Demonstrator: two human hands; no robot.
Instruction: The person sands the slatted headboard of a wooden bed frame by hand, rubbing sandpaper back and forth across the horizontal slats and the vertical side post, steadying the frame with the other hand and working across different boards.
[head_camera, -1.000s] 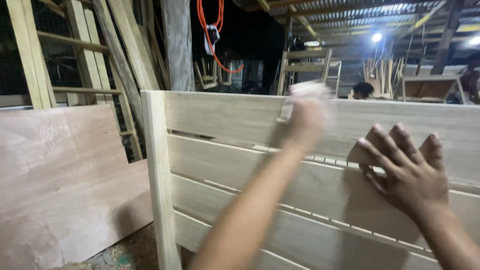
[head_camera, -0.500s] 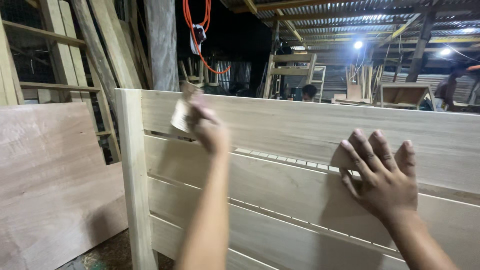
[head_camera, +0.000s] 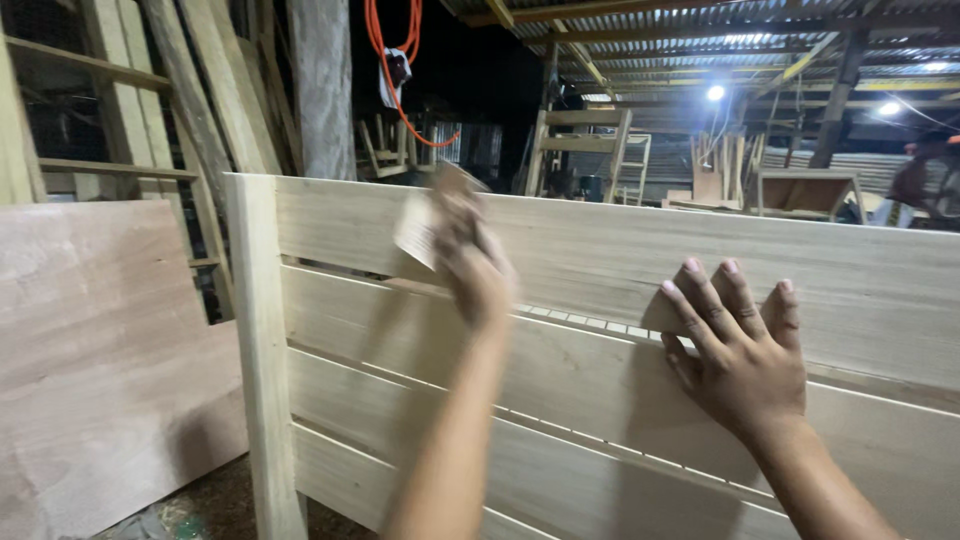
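The slatted panel (head_camera: 620, 250) is pale cream wood with faint straight grain, its slats parted by thin dark gaps. The sandpaper (head_camera: 425, 225) in the left hand (head_camera: 475, 265) is light tan. The board (head_camera: 100, 370) by the panel's left edge is pinkish brown with soft, wavy grain. The hanging cord (head_camera: 385, 50) is bright orange against black darkness.

Left hand (head_camera: 470, 255) motion-blurred, sandpaper (head_camera: 422, 232) smeared — slatted panel (head_camera: 600, 400) cut off right, below
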